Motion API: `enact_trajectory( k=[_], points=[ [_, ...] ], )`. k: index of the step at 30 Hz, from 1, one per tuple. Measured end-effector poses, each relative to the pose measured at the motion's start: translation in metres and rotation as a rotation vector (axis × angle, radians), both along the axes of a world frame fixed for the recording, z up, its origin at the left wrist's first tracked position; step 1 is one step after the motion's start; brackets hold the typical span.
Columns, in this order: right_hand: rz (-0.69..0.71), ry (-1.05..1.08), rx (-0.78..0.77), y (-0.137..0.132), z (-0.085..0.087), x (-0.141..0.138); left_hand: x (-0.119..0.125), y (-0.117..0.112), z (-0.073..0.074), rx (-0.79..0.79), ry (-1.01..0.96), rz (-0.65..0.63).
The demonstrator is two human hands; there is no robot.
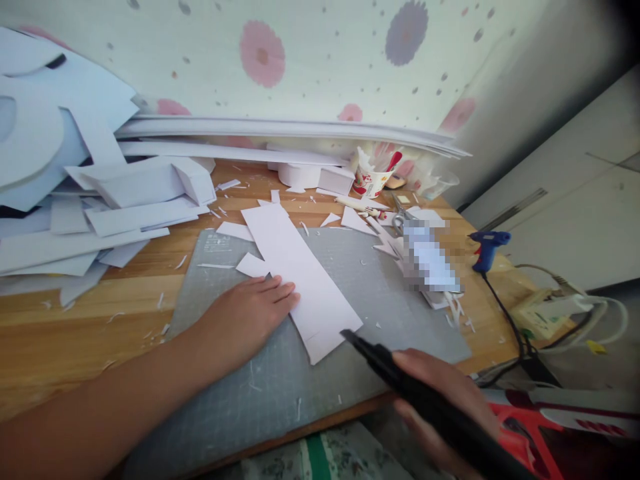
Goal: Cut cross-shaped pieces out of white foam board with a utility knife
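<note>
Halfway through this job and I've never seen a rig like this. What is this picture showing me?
No machine here: a person works with two bare hands. The single picture comes from a head-worn camera looking forward and down. The left hand rests its fingers on the edge of a white strip, which lies mostly on a gray mat on a wooden table. The right hand has a black pen-shaped tool in its grip, tip at the strip's edge. White pieces pile up at left; a blue glue gun is at right.

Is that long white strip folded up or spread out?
Spread out: the white strip lies mostly on the grey mat, its broad face showing from end to end, with the left hand at its edge.
</note>
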State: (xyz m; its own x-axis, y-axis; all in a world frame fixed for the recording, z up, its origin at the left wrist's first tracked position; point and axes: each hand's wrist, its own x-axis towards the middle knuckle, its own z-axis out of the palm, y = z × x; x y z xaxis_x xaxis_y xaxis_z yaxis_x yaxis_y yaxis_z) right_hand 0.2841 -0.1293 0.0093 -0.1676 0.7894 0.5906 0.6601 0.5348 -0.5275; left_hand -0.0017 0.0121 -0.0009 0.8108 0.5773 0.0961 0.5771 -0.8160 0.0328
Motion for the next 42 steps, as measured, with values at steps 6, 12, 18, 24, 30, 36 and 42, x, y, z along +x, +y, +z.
enact_trajectory(
  k=[6,12,18,24,30,36,42],
  points=[
    [0.214,0.682,-0.353,0.061,0.016,0.005,-0.004,-0.002,0.007,0.045,-0.023,-0.090],
    [0.228,0.926,-0.694,0.115,0.023,-0.012,-0.009,-0.003,0.002,0.093,-0.111,-0.141],
    [0.063,1.159,-0.672,0.131,0.015,-0.033,-0.007,-0.007,0.003,0.128,-0.078,-0.140],
    [-0.171,1.084,-0.668,0.131,0.005,-0.053,-0.005,-0.009,0.008,0.125,-0.069,-0.151],
    [-0.201,1.026,-0.676,0.131,0.000,-0.054,-0.005,-0.008,0.008,0.130,-0.067,-0.139],
    [-0.201,1.007,-0.683,0.131,-0.005,-0.053,-0.005,-0.007,0.009,0.156,-0.087,-0.157],
    [-0.195,1.017,-0.681,0.132,-0.005,-0.054,-0.008,-0.007,0.006,0.103,-0.105,-0.148]
  ],
)
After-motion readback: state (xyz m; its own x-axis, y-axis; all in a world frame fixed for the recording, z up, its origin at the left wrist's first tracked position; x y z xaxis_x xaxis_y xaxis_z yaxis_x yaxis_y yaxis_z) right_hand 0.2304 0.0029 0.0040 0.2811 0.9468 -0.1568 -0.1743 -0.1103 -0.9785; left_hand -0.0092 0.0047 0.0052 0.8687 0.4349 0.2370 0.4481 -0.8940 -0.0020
